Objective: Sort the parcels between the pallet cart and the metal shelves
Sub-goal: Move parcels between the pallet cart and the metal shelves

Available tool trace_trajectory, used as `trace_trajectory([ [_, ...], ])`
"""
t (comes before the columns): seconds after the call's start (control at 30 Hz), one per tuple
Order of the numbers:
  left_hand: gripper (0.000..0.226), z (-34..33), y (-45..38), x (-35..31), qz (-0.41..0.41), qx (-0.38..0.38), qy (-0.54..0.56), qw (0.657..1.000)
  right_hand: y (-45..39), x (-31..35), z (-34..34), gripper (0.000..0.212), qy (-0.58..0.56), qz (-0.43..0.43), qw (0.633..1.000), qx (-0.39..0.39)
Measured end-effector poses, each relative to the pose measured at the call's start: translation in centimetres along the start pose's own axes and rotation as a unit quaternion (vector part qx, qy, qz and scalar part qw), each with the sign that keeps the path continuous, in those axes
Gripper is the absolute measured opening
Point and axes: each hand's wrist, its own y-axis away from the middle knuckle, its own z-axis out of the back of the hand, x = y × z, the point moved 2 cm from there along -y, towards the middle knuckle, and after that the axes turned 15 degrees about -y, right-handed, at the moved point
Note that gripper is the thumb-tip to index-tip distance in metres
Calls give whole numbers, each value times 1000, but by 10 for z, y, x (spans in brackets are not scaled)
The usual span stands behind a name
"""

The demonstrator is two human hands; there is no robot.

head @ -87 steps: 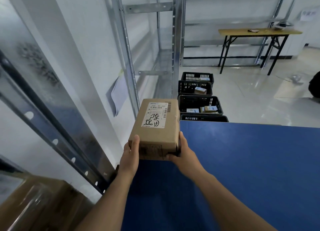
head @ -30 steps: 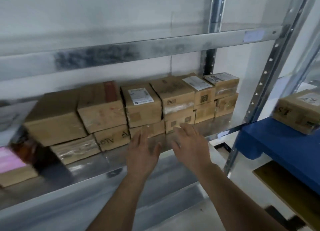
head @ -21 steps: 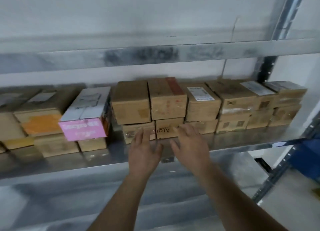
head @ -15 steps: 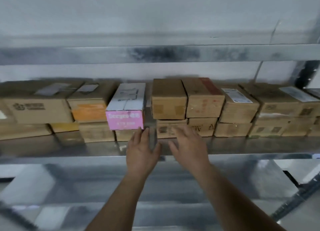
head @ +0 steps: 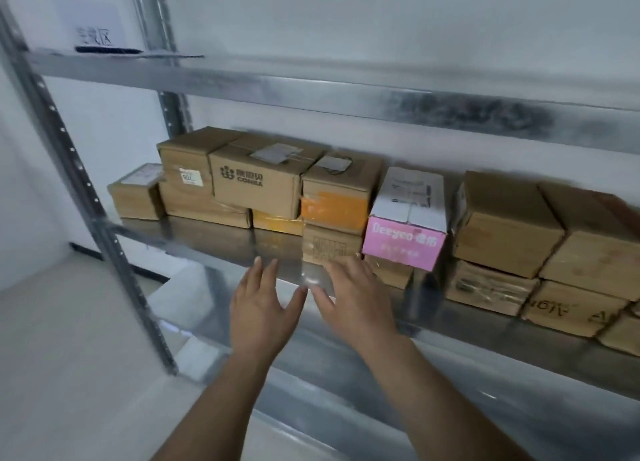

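A metal shelf (head: 214, 242) carries a row of stacked cardboard parcels. Among them are a brown box with a printed logo (head: 254, 185), a box with orange tape (head: 334, 201) and a pink and white box (head: 405, 225). A small brown parcel (head: 330, 247) sits under the orange-taped one. My left hand (head: 263, 308) and my right hand (head: 353, 298) are held out side by side in front of the shelf edge, fingers spread, holding nothing. My right fingertips are just in front of the small brown parcel.
More brown parcels (head: 505, 225) are stacked two high to the right. An upper shelf beam (head: 346, 90) runs above the row. A perforated upright post (head: 86, 190) stands at the left, with pale floor (head: 69, 356) beyond it. A paper sign (head: 91, 32) stands on the upper shelf.
The parcel I held over the blue cart is gone from my hands. My view has swept left along the shelf row, both empty hands staying outstretched; the shelf's left end post is in sight.
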Motion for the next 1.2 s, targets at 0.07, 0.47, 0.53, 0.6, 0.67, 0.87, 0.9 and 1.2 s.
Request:
trace_trajectory([
  [0.07, 72, 4, -6, 20, 18, -4, -11, 1000, -12, 11, -17, 47, -12, 10, 1000, 10],
  [0.47, 72, 15, -120, 104, 53, -32, -44, 997, -133, 57, -87, 43, -24, 67, 997, 3],
  [0.53, 73, 15, -147, 112, 52, -33, -43, 997, -158, 61, -95, 42, -30, 66, 997, -3],
  [0.6, 73, 17, -173, 119, 51, -39, -48, 997, -184, 67, -106, 41, -41, 62, 997, -6],
  [0.67, 73, 20, -196, 129, 57, -43, -50, 996, -206, 75, -118, 41, -49, 64, 997, -7],
  [0.87, 74, 27, -242, 171, 68, -46, -49, 995, -251, 104, -155, 35, -79, 68, 995, -6],
  [0.9, 73, 28, -248, 178, 68, -46, -49, 995, -256, 108, -161, 34, -77, 66, 995, -4],
  [1.2, 72, 28, -329, 226, 9, -30, -19, 999, -309, 120, -188, 32, -33, -44, 998, -22],
])
